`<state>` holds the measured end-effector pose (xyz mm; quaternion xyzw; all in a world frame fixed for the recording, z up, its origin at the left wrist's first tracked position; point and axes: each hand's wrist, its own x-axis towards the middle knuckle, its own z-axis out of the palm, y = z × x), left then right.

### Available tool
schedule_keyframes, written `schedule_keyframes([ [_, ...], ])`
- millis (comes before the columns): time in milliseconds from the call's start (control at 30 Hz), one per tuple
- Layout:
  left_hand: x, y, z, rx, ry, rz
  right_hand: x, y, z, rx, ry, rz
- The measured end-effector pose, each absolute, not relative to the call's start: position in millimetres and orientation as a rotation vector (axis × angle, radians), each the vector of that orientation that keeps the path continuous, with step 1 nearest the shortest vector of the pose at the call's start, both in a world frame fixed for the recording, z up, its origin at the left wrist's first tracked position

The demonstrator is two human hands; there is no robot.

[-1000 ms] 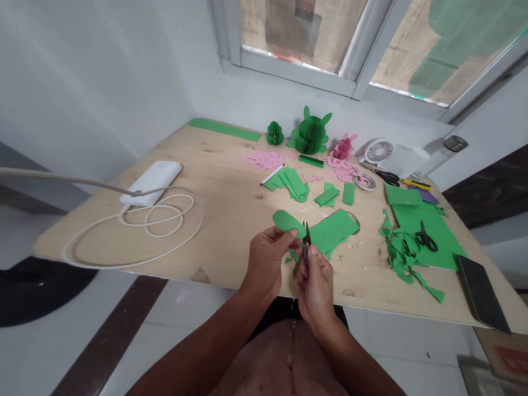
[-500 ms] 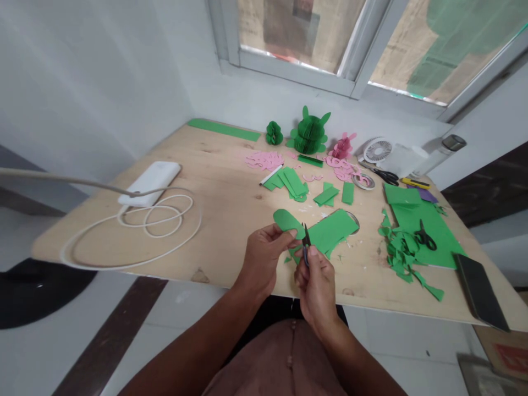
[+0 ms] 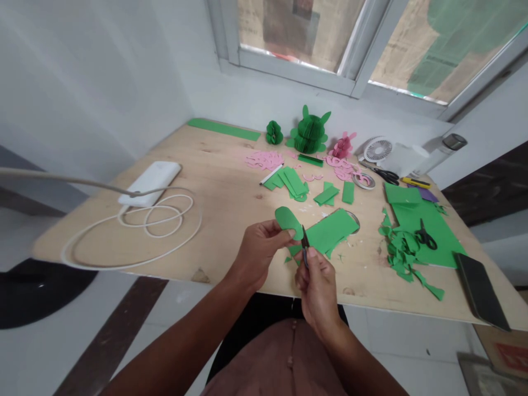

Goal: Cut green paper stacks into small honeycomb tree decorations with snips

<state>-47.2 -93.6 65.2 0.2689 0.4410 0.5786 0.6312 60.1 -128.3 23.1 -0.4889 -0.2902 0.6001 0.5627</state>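
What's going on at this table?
A person is working on green paper with both hands. The left hand grips a rounded green piece, and the right hand holds small scissors with the blades at its edge; whether they are cutting is too small to tell. Green scraps lie off to the right, pink scraps farther back, and three folded-paper figures stand near the wall.

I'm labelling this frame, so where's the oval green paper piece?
In the head view, the oval green paper piece is near the middle, in the person's left hand, just left of the dark scissors in the right hand.
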Motion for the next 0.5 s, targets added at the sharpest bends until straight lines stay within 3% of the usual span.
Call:
schedule_keyframes([
  [500,-68.3,-93.3,61.5,0.779,0.992,1.031,72.3,-119.5,32.8,-1.134,-0.725,1.414],
])
